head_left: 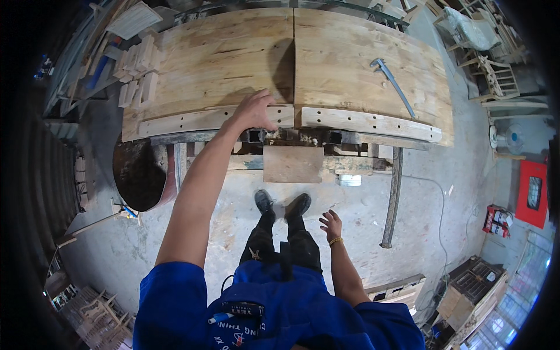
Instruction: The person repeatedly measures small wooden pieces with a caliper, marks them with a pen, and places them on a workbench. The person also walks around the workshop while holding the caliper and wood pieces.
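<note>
My left hand (256,111) reaches over the inner end of the left pale wooden strip (201,119), which has dark holes along it. Its fingers are bent and parted from the thumb, with the fingertips toward the far side and the thumb by the near edge; nothing shows between them. A matching strip (373,122) continues to the right along the bench's front edge. My right hand (331,225) hangs low over the floor, empty, its fingers apart. On the right half of the wooden benchtop (350,52) lies a grey metal tool with jaws, resembling a caliper (394,84).
Stacked wooden blocks (140,61) stand at the bench's left end. A small board (293,164) juts from the bench's front above my shoes. A metal bar (392,198) extends nearer at the right. A dark, open-topped drum (140,175) sits left; fire extinguishers (497,220) stand far right.
</note>
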A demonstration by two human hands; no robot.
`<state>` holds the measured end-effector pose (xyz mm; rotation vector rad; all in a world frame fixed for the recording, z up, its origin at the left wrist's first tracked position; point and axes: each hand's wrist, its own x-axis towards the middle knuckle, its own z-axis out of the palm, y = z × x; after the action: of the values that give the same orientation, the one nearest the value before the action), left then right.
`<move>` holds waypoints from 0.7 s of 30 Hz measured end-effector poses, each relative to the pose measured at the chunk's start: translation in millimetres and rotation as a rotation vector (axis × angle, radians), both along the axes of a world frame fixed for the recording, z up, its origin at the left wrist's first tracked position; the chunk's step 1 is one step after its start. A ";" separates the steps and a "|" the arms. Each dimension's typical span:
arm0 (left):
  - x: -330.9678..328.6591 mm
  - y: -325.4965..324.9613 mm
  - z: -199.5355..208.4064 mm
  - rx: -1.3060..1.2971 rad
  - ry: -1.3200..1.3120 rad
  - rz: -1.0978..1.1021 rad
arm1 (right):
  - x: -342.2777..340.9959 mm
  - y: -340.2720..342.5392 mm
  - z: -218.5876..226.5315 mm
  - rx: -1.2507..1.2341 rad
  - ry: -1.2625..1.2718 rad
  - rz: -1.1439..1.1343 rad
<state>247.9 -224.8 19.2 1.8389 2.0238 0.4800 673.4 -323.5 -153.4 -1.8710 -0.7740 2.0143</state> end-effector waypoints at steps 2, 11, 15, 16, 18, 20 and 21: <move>1.3 1.1 0.2 0.010 -0.019 0.007 | 3.6 1.2 2.9 0.012 -0.021 0.003; 3.8 0.5 6.4 -0.062 -0.001 0.028 | -5.5 28.3 17.9 0.060 -0.083 0.088; 4.9 2.3 11.2 -0.106 0.018 0.031 | -17.5 38.5 23.8 0.080 -0.093 0.111; 6.1 3.6 13.0 -0.130 0.023 0.035 | -20.9 39.2 25.5 0.080 -0.093 0.107; 8.2 7.2 16.0 -0.179 0.030 0.038 | -25.5 42.0 29.5 0.161 -0.114 0.058; 2.1 4.9 13.3 -0.136 0.032 0.020 | -42.5 55.1 44.7 0.327 -0.126 -0.017; -0.2 4.2 10.8 -0.115 0.031 0.007 | -56.0 65.0 59.2 0.465 -0.122 -0.156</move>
<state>247.6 -220.7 30.0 1.7826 2.0339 0.3319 617.4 -258.5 -94.1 -1.7253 -0.9932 1.4793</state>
